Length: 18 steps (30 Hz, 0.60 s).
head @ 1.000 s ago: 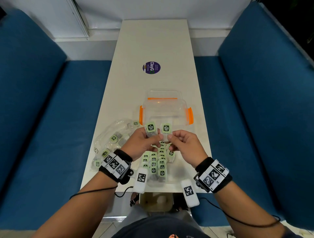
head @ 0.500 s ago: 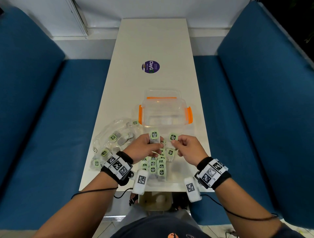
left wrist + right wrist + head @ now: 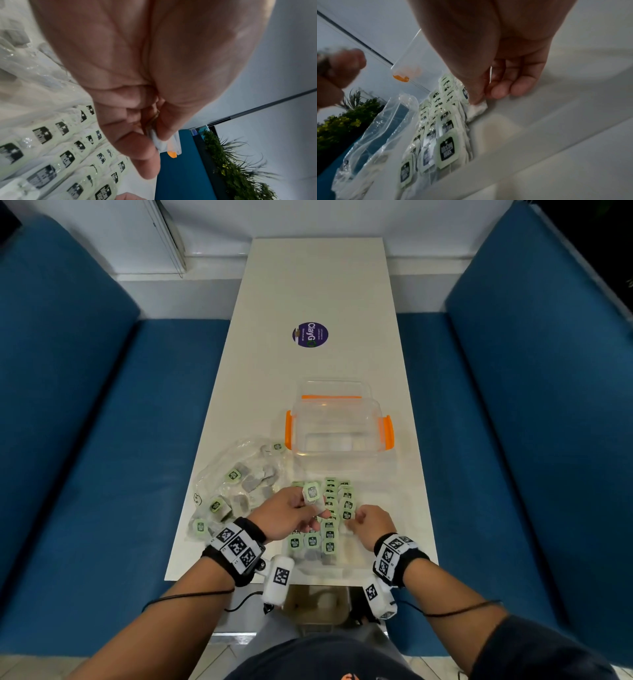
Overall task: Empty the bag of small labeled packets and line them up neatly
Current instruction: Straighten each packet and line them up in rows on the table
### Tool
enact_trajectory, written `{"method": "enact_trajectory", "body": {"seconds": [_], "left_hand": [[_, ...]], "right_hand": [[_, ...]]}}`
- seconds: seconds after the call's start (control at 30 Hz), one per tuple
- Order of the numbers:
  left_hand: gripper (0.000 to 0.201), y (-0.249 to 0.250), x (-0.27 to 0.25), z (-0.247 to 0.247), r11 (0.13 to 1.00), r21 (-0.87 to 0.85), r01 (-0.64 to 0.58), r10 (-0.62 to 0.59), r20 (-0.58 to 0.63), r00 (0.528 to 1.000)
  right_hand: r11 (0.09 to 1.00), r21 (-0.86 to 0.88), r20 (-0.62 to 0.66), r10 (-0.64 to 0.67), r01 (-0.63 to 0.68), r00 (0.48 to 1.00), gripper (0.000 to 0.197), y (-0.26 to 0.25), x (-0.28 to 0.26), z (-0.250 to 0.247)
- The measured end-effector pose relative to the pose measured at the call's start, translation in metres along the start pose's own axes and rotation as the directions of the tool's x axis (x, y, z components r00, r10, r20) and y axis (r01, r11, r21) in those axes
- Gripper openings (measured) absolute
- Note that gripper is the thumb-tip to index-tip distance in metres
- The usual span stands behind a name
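Observation:
Small white packets with green labels lie in rows (image 3: 329, 534) near the table's front edge, also close up as rows (image 3: 68, 155) and rows (image 3: 443, 135). My left hand (image 3: 306, 508) hovers over them and pinches one packet (image 3: 312, 492), seen edge-on as packet (image 3: 159, 142) between thumb and fingers. My right hand (image 3: 356, 520) is low at the rows' right side, thumb and fingers pinching a packet (image 3: 477, 108) that touches the table. A clear plastic bag (image 3: 239, 484) lies to the left with several packets inside.
A clear lidless container (image 3: 337, 426) with orange latches stands just beyond the rows. A purple round sticker (image 3: 310, 334) marks the far table. Blue benches (image 3: 102, 440) flank the narrow white table (image 3: 308, 285). The table's front edge runs close under my wrists.
Both hands dropped from in front of the container toward me. The right hand brought its packet down to the right side of the rows; the left still holds its packet above them.

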<state>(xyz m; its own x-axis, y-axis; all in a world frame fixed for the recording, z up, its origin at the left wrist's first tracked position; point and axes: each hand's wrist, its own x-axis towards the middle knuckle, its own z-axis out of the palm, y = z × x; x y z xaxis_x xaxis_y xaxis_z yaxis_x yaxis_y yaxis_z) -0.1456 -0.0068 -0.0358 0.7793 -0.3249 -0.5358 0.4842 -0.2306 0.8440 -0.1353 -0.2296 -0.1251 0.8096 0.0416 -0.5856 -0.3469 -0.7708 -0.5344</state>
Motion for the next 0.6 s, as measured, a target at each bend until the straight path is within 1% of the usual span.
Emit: {"method": "enact_trajectory", "body": {"seconds": [0.07,0.13,0.17,0.23,0.27,0.3,0.37,0.4,0.43,0.5,0.53,0.6], "left_hand": [[0.019,0.003,-0.003,0.001,1.0,0.008,-0.023,0.022,0.028,0.999],[0.025,0.005,-0.003,-0.001,0.999,0.023,-0.035,0.034,0.046,0.998],[0.03,0.005,-0.003,-0.001,0.999,0.03,-0.034,0.033,0.048,0.998],[0.043,0.006,-0.002,-0.002,0.999,0.032,-0.027,0.025,0.055,0.998],[0.051,0.007,-0.002,-0.002,0.999,0.041,-0.017,0.015,0.058,0.998],[0.059,0.009,-0.002,-0.002,0.998,0.06,-0.007,0.004,0.061,0.998],[0.066,0.013,-0.002,-0.001,0.993,0.115,-0.008,-0.001,0.077,0.997],[0.067,0.015,-0.002,0.0,0.989,0.146,-0.023,0.01,0.088,0.996],[0.066,0.018,-0.002,0.001,0.984,0.172,-0.043,0.025,0.101,0.995],[0.062,0.021,0.0,0.003,0.978,0.193,-0.083,0.061,0.119,0.991],[0.059,0.023,0.0,0.003,0.977,0.19,-0.1,0.079,0.117,0.99],[0.05,0.028,-0.001,0.002,0.98,0.173,-0.1,0.088,0.078,0.993]], "right_hand": [[1.0,-0.002,-0.013,0.009,-0.009,1.0,0.037,-0.003,-0.002,-0.001],[0.999,0.008,0.004,0.035,-0.035,0.999,0.026,-0.005,-0.005,-0.005],[0.999,0.017,0.003,0.049,-0.049,0.999,0.026,-0.006,-0.006,-0.008],[0.999,0.041,-0.032,0.037,-0.036,0.999,0.035,-0.01,-0.012,-0.017],[0.997,0.083,-0.06,-0.006,0.011,0.998,0.034,-0.015,-0.016,-0.022],[0.984,0.159,-0.088,-0.073,0.087,0.993,0.03,-0.024,-0.023,-0.029],[0.906,0.351,-0.091,-0.219,0.237,0.972,0.018,-0.044,-0.036,-0.04],[0.867,0.416,-0.055,-0.277,0.274,0.959,0.013,-0.053,-0.042,-0.045],[0.845,0.44,-0.013,-0.334,0.305,0.943,0.011,-0.059,-0.046,-0.048],[0.828,0.426,0.036,-0.418,0.365,0.908,0.014,-0.066,-0.049,-0.053],[0.822,0.429,0.032,-0.429,0.375,0.903,0.016,-0.068,-0.049,-0.057],[0.802,0.466,-0.012,-0.416,0.374,0.909,0.012,-0.07,-0.049,-0.065]]}}
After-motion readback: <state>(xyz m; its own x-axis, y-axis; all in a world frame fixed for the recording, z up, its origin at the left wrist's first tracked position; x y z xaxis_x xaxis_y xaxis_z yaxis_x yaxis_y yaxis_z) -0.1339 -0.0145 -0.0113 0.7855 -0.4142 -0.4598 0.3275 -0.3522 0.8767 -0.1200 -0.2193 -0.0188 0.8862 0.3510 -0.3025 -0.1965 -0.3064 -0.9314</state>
